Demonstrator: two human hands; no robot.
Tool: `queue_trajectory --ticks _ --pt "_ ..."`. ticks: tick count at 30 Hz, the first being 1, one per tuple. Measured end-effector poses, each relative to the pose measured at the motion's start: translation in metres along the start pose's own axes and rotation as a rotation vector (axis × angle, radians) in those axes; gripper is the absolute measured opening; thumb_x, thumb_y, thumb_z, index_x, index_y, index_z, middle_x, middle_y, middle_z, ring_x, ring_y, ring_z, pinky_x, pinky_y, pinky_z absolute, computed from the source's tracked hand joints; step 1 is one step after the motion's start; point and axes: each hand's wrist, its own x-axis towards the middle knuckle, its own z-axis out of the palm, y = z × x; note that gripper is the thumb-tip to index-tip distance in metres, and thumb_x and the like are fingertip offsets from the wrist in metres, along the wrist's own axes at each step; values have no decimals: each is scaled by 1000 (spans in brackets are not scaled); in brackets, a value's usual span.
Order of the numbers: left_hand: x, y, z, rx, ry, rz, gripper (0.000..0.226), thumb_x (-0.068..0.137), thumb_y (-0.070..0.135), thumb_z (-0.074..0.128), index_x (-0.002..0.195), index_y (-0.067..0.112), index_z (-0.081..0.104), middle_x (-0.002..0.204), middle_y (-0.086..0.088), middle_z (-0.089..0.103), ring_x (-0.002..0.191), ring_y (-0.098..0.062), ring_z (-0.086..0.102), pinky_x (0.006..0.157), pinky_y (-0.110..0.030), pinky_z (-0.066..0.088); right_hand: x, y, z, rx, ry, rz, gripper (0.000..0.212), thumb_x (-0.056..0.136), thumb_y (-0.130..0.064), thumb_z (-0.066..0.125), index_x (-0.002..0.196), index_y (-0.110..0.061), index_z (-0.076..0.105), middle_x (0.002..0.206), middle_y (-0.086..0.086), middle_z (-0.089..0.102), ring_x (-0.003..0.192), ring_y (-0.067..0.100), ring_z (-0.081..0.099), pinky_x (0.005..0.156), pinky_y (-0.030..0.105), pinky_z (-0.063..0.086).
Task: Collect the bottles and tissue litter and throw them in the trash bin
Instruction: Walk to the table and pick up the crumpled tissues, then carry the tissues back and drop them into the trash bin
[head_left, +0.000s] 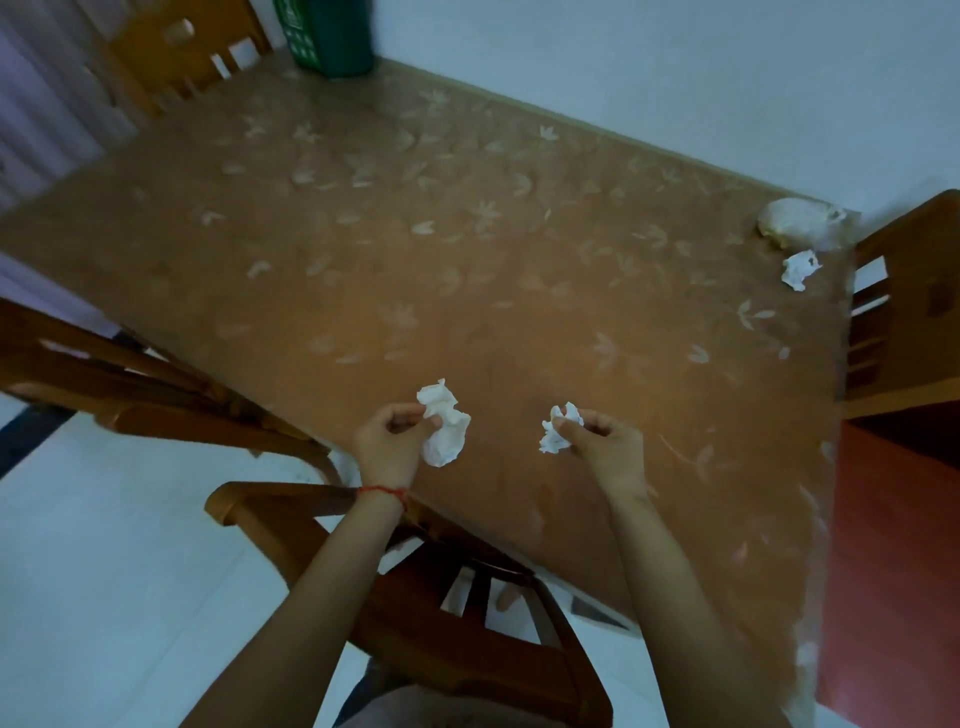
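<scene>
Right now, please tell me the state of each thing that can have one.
Left hand: pinches the larger crumpled white tissue.
Right hand: pinches the smaller crumpled white tissue.
Third crumpled white tissue: lies loose on the brown leaf-patterned table.
Green trash bin: upright beyond the table's far corner.
</scene>
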Motion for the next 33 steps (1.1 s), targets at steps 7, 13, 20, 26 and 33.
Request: queue_trajectory --ticks 7,13,20,26,33 --pt "-19 10 -42 -90 151 28 15 71 -2 73 81 6 65 71 4 60 67 -6 55 59 -9 46 -26 -27 26 26 -154 -91 14 83 -7 66 72 -15 68 53 -12 66 59 -7 64 70 8 49" --pt "-30 16 -85 -72 291 85 17 72 4 73 87 4 66 75 4 60 71 -5 56 62 -10 48 -49 -44 60 -21 -298 -174 10 84 -13 65 77 -7 69 53 -10 67 59 -8 64 58 2 45" --pt "-46 12 -155 -158 450 71 14 72 4 74 83 6 67 81 -8 64 76 -19 59 75 -29 52 -90 -53 117 -28 -414 -177 7 82 -18 68 84 -13 73 74 -1 74 70 11 71 63 21 54" --pt "-72 -8 -239 -231 579 52 14 71 0 73 81 3 65 81 -11 64 72 -20 59 76 -29 52 -139 -54 189 -131 -514 -228 14 79 -14 71 91 -7 72 77 4 72 64 6 67 58 12 52" --pt "-116 -59 -351 -296 755 20 17 68 -2 75 75 9 64 69 0 62 51 6 57 58 -8 49 -219 -28 272 -258 -703 -270 6 80 -12 70 85 -8 71 72 6 67 58 13 60 50 18 50"
